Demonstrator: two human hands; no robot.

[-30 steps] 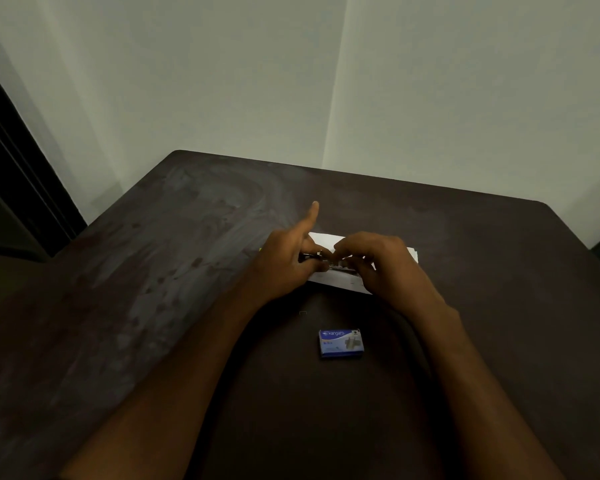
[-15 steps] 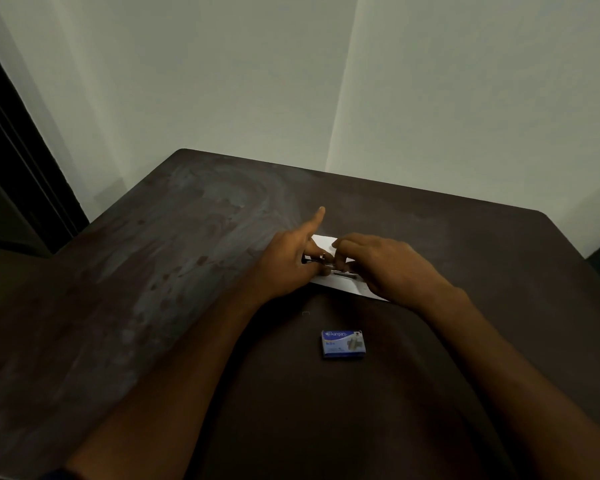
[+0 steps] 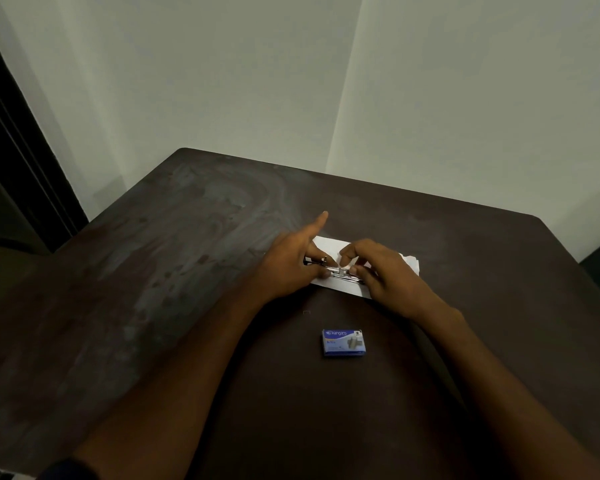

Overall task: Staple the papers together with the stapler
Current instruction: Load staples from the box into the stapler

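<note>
A small stack of white papers lies in the middle of the dark table. A small metal stapler sits over the papers' near edge, and both hands hold it. My left hand grips its left end, with the index finger pointing up and away. My right hand pinches its right end with the fingertips and covers much of the papers. A dark part of the stapler shows behind my left thumb.
A blue box of staples lies on the table close to me, between my forearms. A loose staple lies just beyond it. Pale walls meet in a corner behind the table; a dark doorway is at the left.
My right hand has shifted slightly, and more of the stapler's shiny metal shows between the two hands. The papers and the staple box have not moved.
</note>
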